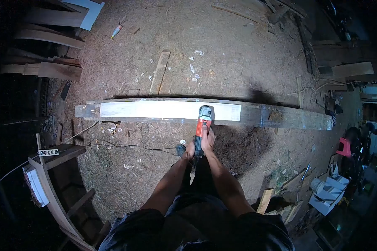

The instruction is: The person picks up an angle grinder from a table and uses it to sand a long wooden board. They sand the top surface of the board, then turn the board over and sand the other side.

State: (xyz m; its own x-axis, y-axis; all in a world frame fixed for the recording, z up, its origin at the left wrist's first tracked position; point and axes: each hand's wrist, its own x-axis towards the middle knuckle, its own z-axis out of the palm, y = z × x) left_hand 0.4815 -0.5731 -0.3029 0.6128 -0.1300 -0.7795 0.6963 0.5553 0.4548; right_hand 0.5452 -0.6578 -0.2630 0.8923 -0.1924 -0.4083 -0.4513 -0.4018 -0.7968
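Note:
A red and black power tool [202,125], which looks like an angle grinder, is in both my hands. My left hand [190,150] is closed round its rear body, and my right hand [207,139] wraps its red front part. The tool's round head rests on or just over a long white board [155,110], near the board's right end. Under the white board lies a longer grey plank [289,117], reaching out on both sides. A dark cable [134,147] runs left along the ground from near my left hand.
A power strip [49,152] sits on a wooden frame [54,188] at left. Stacked planks [58,71] are at upper left. A short board [159,73] lies beyond the plank. At right are a pink stool [344,146], white boxes [329,194] and wood offcuts [264,201].

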